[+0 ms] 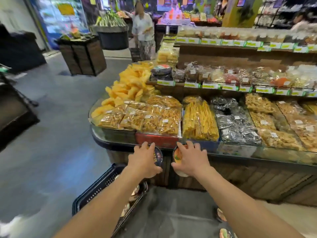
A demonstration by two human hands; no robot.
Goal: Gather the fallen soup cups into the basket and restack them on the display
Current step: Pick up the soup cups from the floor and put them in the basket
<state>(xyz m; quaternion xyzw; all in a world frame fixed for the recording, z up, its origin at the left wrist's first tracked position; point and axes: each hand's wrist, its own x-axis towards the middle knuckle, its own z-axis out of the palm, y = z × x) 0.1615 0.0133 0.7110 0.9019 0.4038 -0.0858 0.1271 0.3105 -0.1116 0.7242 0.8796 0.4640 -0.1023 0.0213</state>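
Both left hand (144,159) and right hand (193,159) grip cups (158,157) near display edge (116,143)

We stretch both bare forearms (109,203) forward, side by side, backs of the hands up. Our left hand (145,160) curls round a dark-lidded round soup cup (158,157). Our right hand (193,159) grips an orange-lidded white soup cup (178,157).
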